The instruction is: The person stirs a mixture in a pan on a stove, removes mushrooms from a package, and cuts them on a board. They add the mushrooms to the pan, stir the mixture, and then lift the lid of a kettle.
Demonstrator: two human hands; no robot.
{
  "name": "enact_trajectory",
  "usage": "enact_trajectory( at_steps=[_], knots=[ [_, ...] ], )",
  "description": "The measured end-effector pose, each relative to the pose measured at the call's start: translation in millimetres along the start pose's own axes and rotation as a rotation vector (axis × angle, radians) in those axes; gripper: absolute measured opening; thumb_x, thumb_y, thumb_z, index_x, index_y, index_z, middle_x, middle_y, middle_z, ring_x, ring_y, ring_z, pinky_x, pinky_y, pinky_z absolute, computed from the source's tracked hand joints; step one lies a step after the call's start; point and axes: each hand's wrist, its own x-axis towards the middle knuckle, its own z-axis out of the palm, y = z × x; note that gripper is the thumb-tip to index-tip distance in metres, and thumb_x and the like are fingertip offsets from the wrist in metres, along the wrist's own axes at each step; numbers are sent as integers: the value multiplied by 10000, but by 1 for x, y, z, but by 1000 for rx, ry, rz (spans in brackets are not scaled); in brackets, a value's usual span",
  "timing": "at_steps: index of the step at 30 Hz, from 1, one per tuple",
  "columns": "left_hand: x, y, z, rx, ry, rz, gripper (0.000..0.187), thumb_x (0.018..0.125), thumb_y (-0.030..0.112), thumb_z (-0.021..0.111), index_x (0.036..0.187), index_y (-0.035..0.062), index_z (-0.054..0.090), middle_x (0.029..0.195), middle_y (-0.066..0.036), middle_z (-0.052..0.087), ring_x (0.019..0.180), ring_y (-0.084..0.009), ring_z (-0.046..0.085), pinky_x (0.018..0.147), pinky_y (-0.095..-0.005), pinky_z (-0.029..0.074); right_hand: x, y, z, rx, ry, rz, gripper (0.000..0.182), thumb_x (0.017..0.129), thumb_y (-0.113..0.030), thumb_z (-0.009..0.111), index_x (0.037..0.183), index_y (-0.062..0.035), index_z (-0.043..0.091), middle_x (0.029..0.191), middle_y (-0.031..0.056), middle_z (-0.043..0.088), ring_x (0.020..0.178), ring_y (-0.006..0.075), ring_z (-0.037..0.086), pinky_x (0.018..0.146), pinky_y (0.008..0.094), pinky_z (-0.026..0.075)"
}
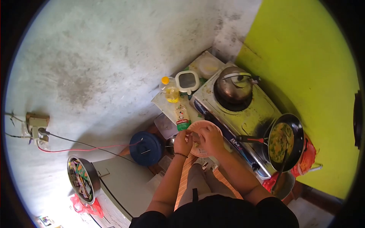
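Both hands meet over a pink plate [194,151] in front of my body. My left hand [183,143], with a dark bracelet at its wrist, has its fingers closed at the left end of a small flat brownish-grey piece [195,136]. On the other side, my right hand [211,140] pinches near the same piece; its exact kind is too small to make out. Some small pale bits [196,144] show below the fingers. A green-and-clear packet [183,121] lies just beyond the left hand.
A two-burner stove [228,121] carries a kettle [235,86] and a black frying pan [281,142] of yellow-green food. Behind the packet stand an oil bottle [170,91] and a white-rimmed container [187,81]. A blue lidded bucket [146,148] and a pot of packets [95,182] are leftward.
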Motion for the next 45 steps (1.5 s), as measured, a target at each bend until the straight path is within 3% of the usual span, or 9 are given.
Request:
enact_trajectory(
  at_steps=[6, 12, 18, 21, 32, 36, 40, 43, 45],
  knots=[
    [22, -42, 0, -50, 94, -137, 122, 808, 103, 650, 889, 24, 605, 834, -129, 625, 667, -250, 627, 594, -328, 503, 39, 3, 35, 29, -116, 59, 196, 769, -110, 636, 953, -46, 616, 914, 145, 564, 896, 338, 540, 783, 423, 463],
    [52, -110, 26, 128, 147, -332, 265, 751, 204, 726, 900, 24, 601, 855, -154, 621, 802, -290, 628, 717, -395, 505, 63, 15, 62, 30, -73, 33, 179, 764, -103, 648, 927, -39, 614, 872, 144, 555, 857, 336, 544, 745, 427, 468],
    [72, -131, 53, 179, -14, -535, 511, 667, 344, 799, 977, 4, 578, 923, -176, 615, 884, -342, 611, 783, -403, 495, 65, 20, 56, 40, -80, 37, 203, 748, -96, 657, 941, -44, 624, 876, 143, 558, 851, 339, 549, 733, 425, 469],
    [83, -122, 50, 168, -189, -678, 508, 687, 361, 786, 984, 4, 580, 967, -194, 607, 921, -348, 607, 790, -394, 494, 65, 21, 39, 32, -44, 40, 193, 750, -111, 657, 926, -44, 616, 877, 143, 556, 854, 329, 557, 733, 421, 478],
    [101, -85, 19, 169, -143, -295, 309, 802, 252, 669, 906, 14, 502, 848, -216, 635, 815, -387, 615, 684, -436, 479, 53, 24, -24, 97, 115, 117, 201, 763, -100, 663, 954, -45, 635, 880, 130, 571, 849, 331, 553, 734, 408, 466],
    [96, -54, -1, 149, -40, -182, 270, 788, 190, 684, 911, 26, 508, 800, -189, 610, 747, -352, 610, 659, -407, 476, 42, 20, -47, 109, 157, 120, 208, 763, -107, 662, 956, -34, 635, 883, 146, 568, 859, 343, 547, 750, 409, 460],
    [89, -32, -9, 61, -17, -7, 259, 800, 149, 699, 955, 11, 545, 777, -148, 621, 693, -210, 616, 628, -323, 478, 24, 14, -66, 129, 173, 126, 231, 766, -110, 659, 981, -28, 635, 893, 162, 567, 874, 356, 546, 764, 411, 459],
    [81, 0, -7, -130, -15, 74, 251, 788, 116, 682, 971, 6, 549, 832, -166, 615, 741, -299, 609, 662, -343, 474, 7, 8, -83, 144, 198, 137, 256, 765, -92, 652, 1009, -19, 634, 899, 164, 568, 852, 354, 561, 749, 401, 471],
    [74, 27, -9, -126, -65, 86, 256, 791, 102, 681, 993, 7, 556, 853, -164, 619, 746, -288, 609, 668, -338, 475, -6, 3, -95, 166, 210, 159, 266, 766, -77, 649, 1024, -14, 633, 898, 160, 569, 820, 338, 575, 724, 384, 481]
  ],
)
